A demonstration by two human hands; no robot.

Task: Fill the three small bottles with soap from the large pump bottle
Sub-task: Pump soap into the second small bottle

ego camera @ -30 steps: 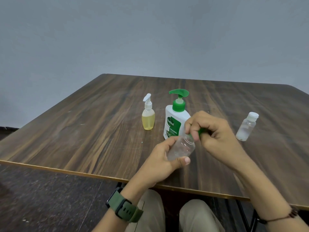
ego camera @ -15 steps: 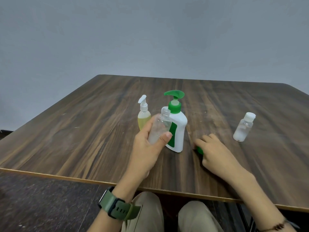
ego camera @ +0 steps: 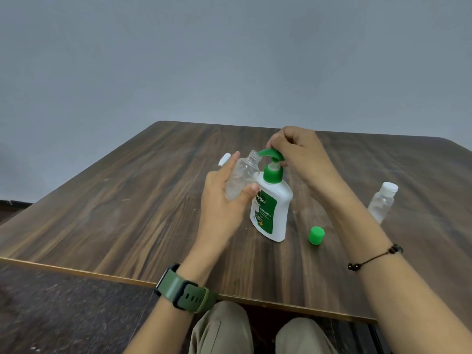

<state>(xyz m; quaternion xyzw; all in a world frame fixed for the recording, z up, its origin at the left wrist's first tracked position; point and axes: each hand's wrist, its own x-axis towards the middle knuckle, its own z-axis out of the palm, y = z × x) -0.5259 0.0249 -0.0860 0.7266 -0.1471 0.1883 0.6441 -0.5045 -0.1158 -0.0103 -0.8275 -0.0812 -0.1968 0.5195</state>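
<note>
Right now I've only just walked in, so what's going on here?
A person's left hand holds an uncapped clear small plastic bottle, its mouth at the spout of the white Dettol pump bottle. The right hand rests on its green pump head. A green cap lies on the wooden table.

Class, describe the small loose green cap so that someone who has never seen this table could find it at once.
Start at the large white pump bottle standing mid-table. Just right of its base, nearer the person, the green cap lies alone on the wood. Unlike the green pump head, it is attached to nothing, and no hand touches it.
</note>
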